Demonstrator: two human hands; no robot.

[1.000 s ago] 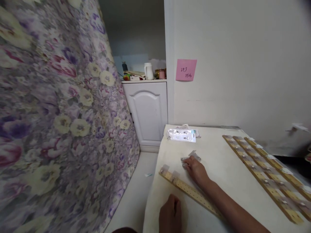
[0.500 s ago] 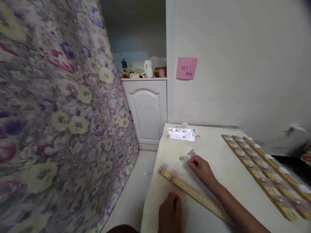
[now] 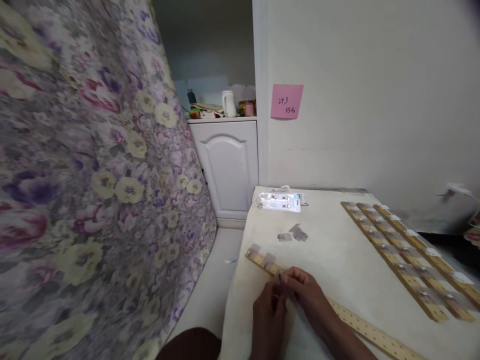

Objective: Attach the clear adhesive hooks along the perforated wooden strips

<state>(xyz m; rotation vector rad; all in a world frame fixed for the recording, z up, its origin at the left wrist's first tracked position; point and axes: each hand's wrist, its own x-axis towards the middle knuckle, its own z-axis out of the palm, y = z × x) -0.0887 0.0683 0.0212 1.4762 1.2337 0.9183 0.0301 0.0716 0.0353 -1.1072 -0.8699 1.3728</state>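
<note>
Perforated wooden strip [image 3: 360, 324] slants across the worktop [image 3: 330, 240] in the head view, left hand [image 3: 268, 306] and right hand [image 3: 310, 296] meeting over it, each grip pinching the same small piece [image 3: 279, 277], mostly hidden, while the pink note [image 3: 287, 101] reads "243", its lower scrawl unclear!

The perforated pale wooden strip [image 3: 362, 327] lies diagonally.

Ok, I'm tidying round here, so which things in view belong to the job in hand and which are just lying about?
Seems in the job:
perforated wooden strip
loose translucent pieces
three wooden strips at right
perhaps the clear blister pack

Likely just lying about:
white jug
pink sticky note
floor scrap
</note>
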